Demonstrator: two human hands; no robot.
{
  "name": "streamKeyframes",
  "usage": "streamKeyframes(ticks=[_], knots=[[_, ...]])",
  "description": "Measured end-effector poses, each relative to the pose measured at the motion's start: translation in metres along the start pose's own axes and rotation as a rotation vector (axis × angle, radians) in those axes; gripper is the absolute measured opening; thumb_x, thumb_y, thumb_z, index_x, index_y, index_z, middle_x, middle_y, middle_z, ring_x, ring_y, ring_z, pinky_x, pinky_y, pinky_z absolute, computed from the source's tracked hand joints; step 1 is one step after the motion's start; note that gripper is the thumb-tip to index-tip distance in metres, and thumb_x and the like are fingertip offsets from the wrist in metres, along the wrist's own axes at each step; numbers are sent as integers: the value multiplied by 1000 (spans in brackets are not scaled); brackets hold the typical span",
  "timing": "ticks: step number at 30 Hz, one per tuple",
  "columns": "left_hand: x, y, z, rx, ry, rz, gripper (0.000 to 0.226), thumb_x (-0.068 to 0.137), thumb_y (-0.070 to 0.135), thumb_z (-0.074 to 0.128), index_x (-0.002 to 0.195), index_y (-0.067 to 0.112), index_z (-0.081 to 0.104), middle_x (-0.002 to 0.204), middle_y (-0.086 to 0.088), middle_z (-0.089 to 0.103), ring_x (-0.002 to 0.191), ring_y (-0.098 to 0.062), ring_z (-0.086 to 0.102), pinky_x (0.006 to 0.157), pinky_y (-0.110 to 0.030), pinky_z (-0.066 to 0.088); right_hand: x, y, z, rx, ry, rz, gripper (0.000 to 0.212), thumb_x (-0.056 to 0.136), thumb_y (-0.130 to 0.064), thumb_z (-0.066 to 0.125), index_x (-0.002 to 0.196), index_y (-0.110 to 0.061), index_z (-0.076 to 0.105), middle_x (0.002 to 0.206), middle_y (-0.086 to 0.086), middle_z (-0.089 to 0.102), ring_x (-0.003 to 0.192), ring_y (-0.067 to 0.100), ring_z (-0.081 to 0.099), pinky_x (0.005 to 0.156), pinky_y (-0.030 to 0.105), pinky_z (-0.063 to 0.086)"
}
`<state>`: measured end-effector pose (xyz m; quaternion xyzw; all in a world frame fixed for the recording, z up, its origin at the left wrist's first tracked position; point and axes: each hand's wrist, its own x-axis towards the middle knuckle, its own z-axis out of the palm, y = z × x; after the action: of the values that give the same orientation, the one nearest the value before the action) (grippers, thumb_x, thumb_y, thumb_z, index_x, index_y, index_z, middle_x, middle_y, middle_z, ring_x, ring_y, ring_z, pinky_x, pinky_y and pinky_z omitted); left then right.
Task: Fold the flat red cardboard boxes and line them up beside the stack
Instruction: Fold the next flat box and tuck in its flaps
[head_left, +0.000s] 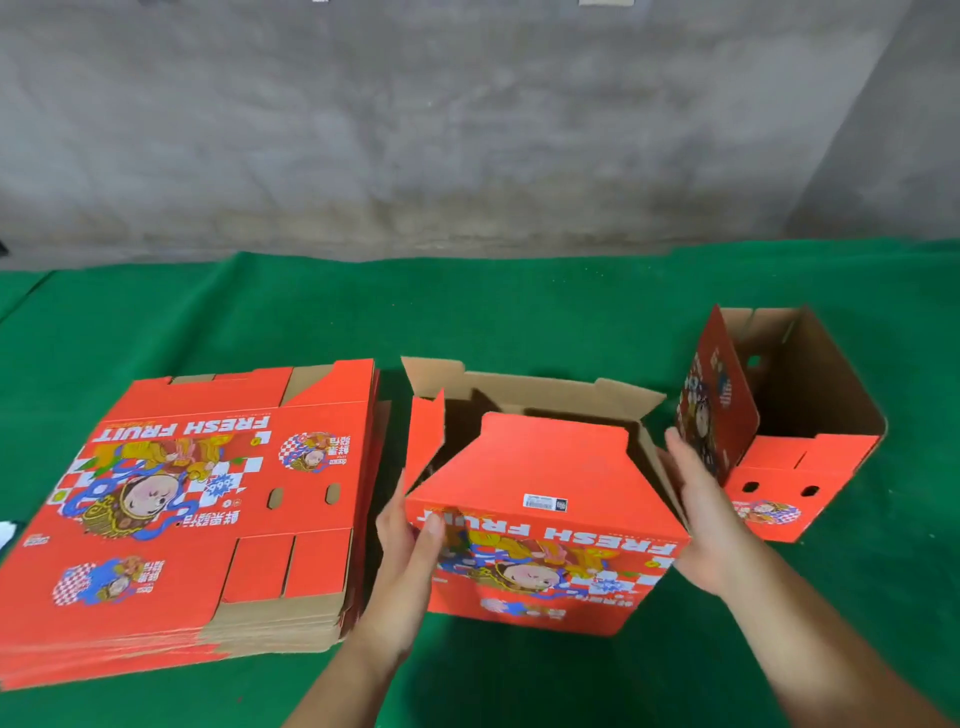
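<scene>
A stack of flat red cardboard boxes (197, 499) lies on the left of the green table. In the middle stands a half-folded red box (540, 519), its near flap leaning inward and its brown back and side flaps standing open. My left hand (410, 551) grips its near left corner, thumb on the printed front. My right hand (701, 519) presses flat against its right side. A folded red box (789, 457) with an open top and one raised printed flap stands to the right.
Green cloth (519, 312) covers the table up to a grey concrete wall (467, 130) behind. A white scrap (6, 535) shows at the far left edge. Bare green cloth stretches behind the boxes and in front of the middle one.
</scene>
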<state>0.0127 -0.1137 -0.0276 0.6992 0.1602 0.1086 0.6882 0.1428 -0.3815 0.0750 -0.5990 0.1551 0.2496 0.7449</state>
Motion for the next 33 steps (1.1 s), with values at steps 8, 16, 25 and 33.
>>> streamKeyframes(ticks=[8, 16, 25, 33], knots=[[36, 49, 28, -16, 47, 56, 110, 73, 70, 74, 157, 47, 6, 162, 13, 34, 149, 4, 35, 129, -45, 25, 0, 27, 0, 186, -31, -110, 50, 92, -59, 61, 138, -39, 57, 135, 9, 68, 121, 31, 66, 100, 48, 52], [10, 82, 88, -87, -472, 103, 120, 94, 45, 73, 158, 35, -28, 166, 32, 20, 145, 15, 33, 117, -19, 37, -12, 72, 42, 233, 353, -247, 25, 99, -40, 61, 111, -23, 47, 101, 11, 59, 87, 24, 64, 78, 42, 52], [-57, 76, 82, -150, -282, 190, 98, 89, 20, 82, 153, 65, 24, 159, 18, 47, 147, 0, 42, 119, -22, 37, -62, 88, 57, 17, 389, -429, 51, 69, -30, 57, 118, -38, 44, 129, 8, 48, 97, 24, 55, 77, 33, 45], [9, 76, 13, 58, -91, 34, 23, 109, 15, 55, 121, 25, 72, 115, 12, 77, 110, -9, 68, 95, -26, 51, -31, 106, 13, -437, 35, -642, 57, 80, -56, 63, 135, -51, 51, 133, -9, 49, 116, 4, 57, 90, 7, 42]])
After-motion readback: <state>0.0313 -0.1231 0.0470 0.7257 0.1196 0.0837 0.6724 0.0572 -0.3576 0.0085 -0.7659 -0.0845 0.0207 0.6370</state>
